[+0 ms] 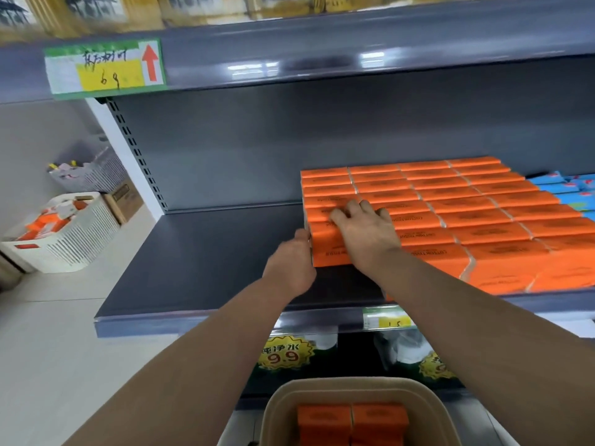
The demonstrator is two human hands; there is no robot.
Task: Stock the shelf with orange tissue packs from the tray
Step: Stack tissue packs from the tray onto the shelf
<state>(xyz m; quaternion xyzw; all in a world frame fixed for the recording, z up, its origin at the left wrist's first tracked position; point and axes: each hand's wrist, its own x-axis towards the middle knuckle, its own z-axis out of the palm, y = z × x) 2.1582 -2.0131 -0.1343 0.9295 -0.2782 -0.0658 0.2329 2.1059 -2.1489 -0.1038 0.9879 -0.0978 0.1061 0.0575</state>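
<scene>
As left hand (291, 262) and right hand (365, 231) press flat, squaring the shelved orange tissue packs (467, 214), reaching to the near tray (354, 383) probably follows.

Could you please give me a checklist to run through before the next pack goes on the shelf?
1. Left hand against the packs' left side: ok.
2. Right hand resting on top of them: ok.
3. Left column filled to the shelf front: not ok, gap there.
4. Bare shelf left of the packs: ok.
5. Tray holds spare packs: ok, two show.
6. Left hand's fingers: cannot tell, hidden.
</scene>
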